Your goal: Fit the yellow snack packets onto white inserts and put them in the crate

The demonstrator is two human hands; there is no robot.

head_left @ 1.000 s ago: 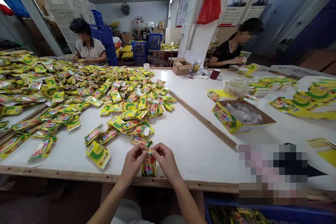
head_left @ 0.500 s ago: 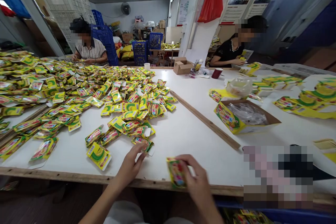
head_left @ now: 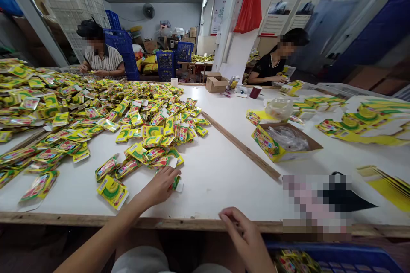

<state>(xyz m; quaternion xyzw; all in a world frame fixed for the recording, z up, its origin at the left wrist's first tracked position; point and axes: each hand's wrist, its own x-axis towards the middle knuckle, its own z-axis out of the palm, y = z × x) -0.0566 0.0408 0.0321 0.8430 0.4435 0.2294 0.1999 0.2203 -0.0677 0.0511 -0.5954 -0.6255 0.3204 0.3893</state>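
Note:
My left hand is at the near edge of the heap, its fingers closed over a small yellow-and-green printed packet. Most of that packet is hidden beneath the hand; a white flap sticks out on its right. At the table's front edge, my right hand is empty, fingers curled loosely and thumb apart. Close to my left hand lie a single packet with a yellow back and several overlapping packets. A much larger heap of the same packets spreads over the left of the white table.
A wooden strip runs across the table. Right of it sits an open printed box holding clear plastic bags. Below the front edge at right is a blue basket with packets in it. Two people work across the table.
The packet that was in my right hand is gone from it, and that hand is lower. My left hand has moved over the packet it was touching. The view has shifted slightly.

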